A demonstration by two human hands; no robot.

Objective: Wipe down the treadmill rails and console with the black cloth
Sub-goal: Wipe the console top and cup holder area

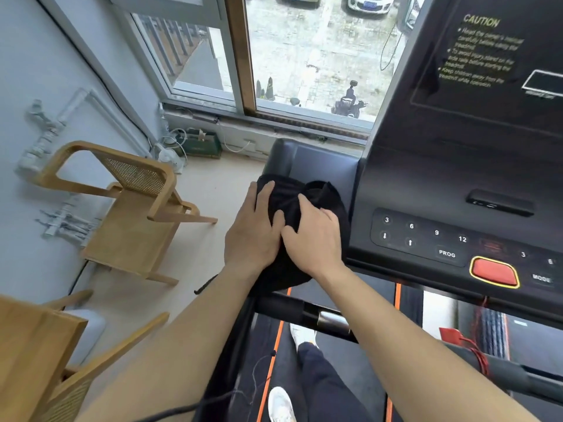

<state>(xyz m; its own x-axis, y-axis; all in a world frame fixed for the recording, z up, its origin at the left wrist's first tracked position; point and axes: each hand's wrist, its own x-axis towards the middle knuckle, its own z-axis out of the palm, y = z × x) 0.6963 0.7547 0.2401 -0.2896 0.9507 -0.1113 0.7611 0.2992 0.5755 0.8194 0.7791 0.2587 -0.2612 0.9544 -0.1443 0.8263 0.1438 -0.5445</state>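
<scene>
Cloth [289, 193] black, crumpled, atop handrail [307, 159]

black cloth [292, 202]: soft, matt, wrinkly fabric
console [457, 166]: smooth black plastic, a bit shiny
rail [316, 159]: smooth dark plastic with a soft shine
handlebar plate [332, 319]: shiny silver metal
chair [134, 236]: smooth pale wood, with a rough woven back

Just 1 camera sits on the person's head. It looks forward and down, close over the treadmill console [451, 236], with the window [307, 59] farther off.
</scene>
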